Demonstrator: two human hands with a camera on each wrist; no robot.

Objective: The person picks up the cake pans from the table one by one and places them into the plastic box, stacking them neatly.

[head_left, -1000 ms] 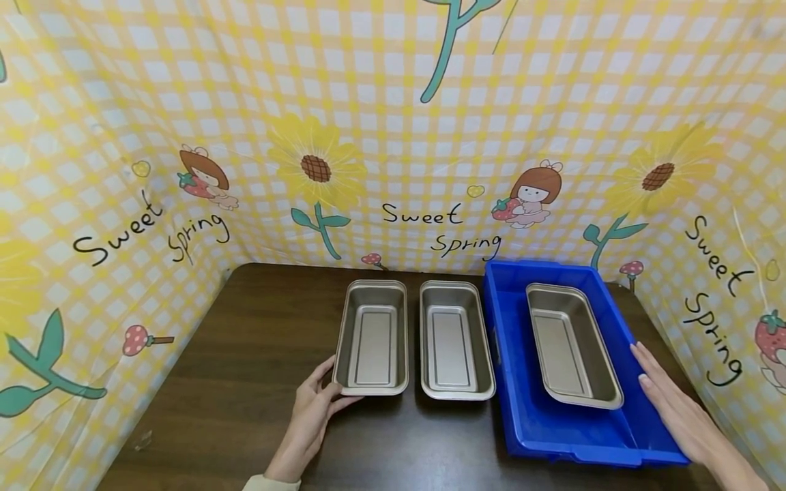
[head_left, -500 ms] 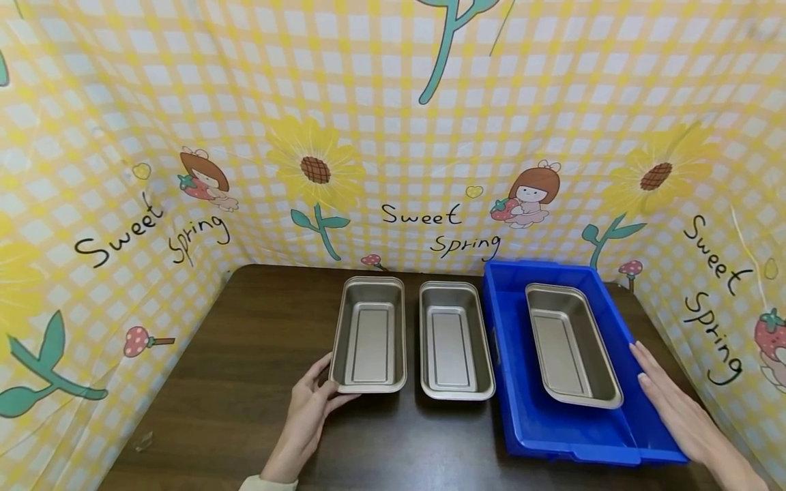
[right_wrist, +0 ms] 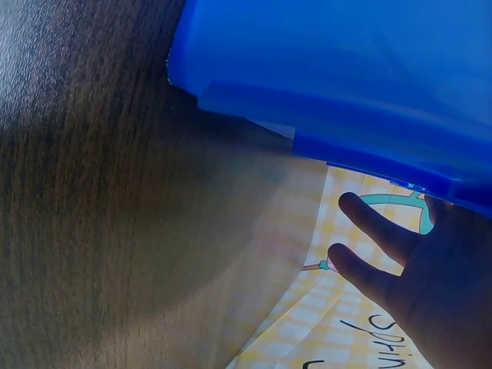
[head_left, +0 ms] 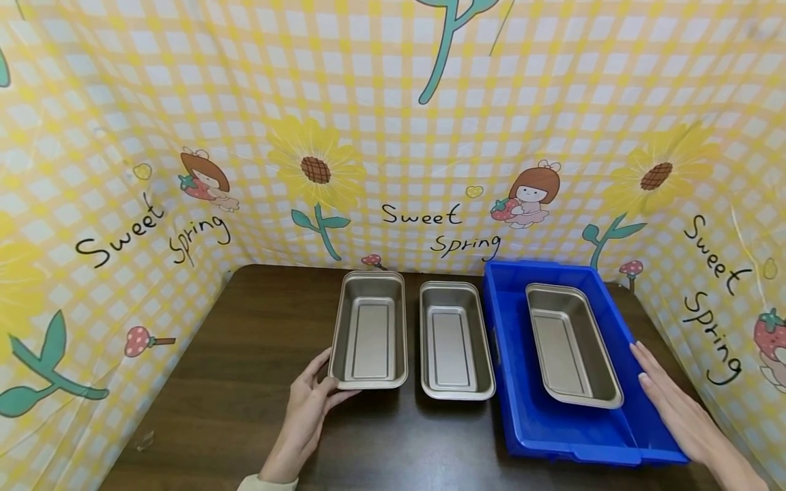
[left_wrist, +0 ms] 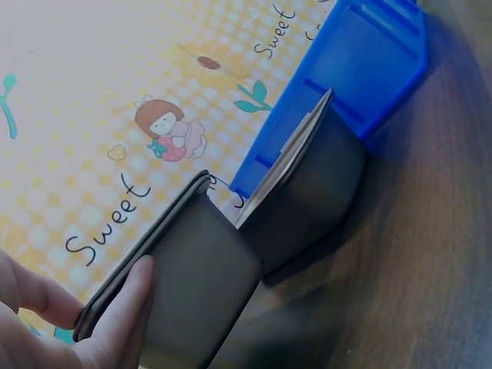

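My left hand (head_left: 307,406) pinches the near left corner of a metal loaf pan (head_left: 372,334), the leftmost of three alike. In the left wrist view the thumb and fingers (left_wrist: 127,304) clasp its rim, and its underside edge is raised off the table. Just right of it a second loaf pan (head_left: 451,344) stands on the table. The third loaf pan (head_left: 568,351) lies slightly turned inside the blue plastic tray (head_left: 540,443). At the tray's right wall is my right hand (head_left: 678,409), its fingers straight along the outside; part of it is hidden by the rim in the right wrist view.
A dark wooden table (head_left: 245,341) carries everything. Checked yellow cloth (head_left: 393,136) with printed flowers hangs behind and on both sides, close to the table's edges. A small clear scrap (head_left: 144,442) lies at the front left.
The leftmost loaf pan has risen a little and shifted slightly back and left, with my left hand still on its corner. My right hand, the tray and the other pans have stayed put.
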